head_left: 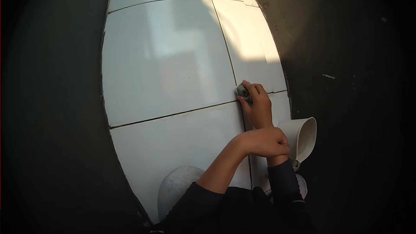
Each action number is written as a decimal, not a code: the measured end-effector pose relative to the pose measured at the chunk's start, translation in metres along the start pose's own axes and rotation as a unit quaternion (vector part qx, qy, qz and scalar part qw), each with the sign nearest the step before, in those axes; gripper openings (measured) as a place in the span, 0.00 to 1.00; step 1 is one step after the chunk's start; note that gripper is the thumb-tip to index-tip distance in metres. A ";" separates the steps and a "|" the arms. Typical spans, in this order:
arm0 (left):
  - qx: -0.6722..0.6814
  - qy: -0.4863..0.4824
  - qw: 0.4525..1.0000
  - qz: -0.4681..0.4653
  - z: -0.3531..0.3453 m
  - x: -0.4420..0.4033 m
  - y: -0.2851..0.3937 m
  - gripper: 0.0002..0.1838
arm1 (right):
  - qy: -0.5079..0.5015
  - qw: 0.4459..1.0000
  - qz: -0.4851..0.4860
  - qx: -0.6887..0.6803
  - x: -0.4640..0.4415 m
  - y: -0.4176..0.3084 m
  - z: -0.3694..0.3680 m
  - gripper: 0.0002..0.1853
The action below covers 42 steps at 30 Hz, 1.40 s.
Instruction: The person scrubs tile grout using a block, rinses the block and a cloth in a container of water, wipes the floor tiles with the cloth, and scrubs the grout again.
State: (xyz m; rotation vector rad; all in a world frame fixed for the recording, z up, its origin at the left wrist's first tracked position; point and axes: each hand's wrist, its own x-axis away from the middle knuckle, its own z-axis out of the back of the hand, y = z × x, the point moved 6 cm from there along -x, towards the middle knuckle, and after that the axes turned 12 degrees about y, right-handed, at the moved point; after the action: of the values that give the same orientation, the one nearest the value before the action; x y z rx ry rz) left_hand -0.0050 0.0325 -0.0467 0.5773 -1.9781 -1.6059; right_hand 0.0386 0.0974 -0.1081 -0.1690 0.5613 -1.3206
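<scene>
My right hand (260,108) pinches a small grey object (241,90) between thumb and fingers. This piece touches the white tiles (169,73) where two dark joint lines cross; its exact kind is hard to make out. My left hand (266,141) crosses over from the left and lies on my right wrist, its fingers curled around it. Part of the grey object is covered by the right fingers.
A white plastic container (303,136) with a wide mouth stands beside my right forearm. Pale rounded shapes (175,186) show near my body. Dark grey floor (342,104) borders the tiled strip on both sides, and sunlight falls across its far right part.
</scene>
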 end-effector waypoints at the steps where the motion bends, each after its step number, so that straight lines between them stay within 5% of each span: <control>1: 0.021 0.001 1.000 0.005 0.000 -0.001 0.001 0.14 | 0.015 1.000 0.015 0.009 -0.008 0.000 -0.005 0.24; 10: 0.079 -0.047 0.996 -0.004 -0.004 0.006 0.013 0.15 | -0.001 1.000 -0.008 0.026 0.001 -0.003 0.004 0.24; 18: 0.026 -0.034 0.999 -0.017 -0.005 0.008 0.023 0.16 | 0.049 0.997 0.059 0.005 -0.029 -0.009 -0.015 0.25; 25: 0.020 0.013 0.998 -0.056 -0.004 0.003 0.020 0.15 | -0.003 1.000 0.019 0.011 0.016 -0.006 0.005 0.25; 32: 0.022 -0.010 1.000 0.004 -0.001 0.012 0.024 0.15 | 0.032 0.999 0.037 0.000 -0.032 -0.009 -0.016 0.24; 42: 0.038 0.019 0.998 -0.036 -0.006 0.006 0.018 0.15 | -0.072 0.995 0.064 0.017 -0.007 -0.004 -0.005 0.28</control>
State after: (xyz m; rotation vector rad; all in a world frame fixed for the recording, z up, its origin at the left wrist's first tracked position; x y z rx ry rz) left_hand -0.0054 0.0277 -0.0278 0.7115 -2.0182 -1.5566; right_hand 0.0320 0.1037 -0.1085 -0.1958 0.4213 -1.1821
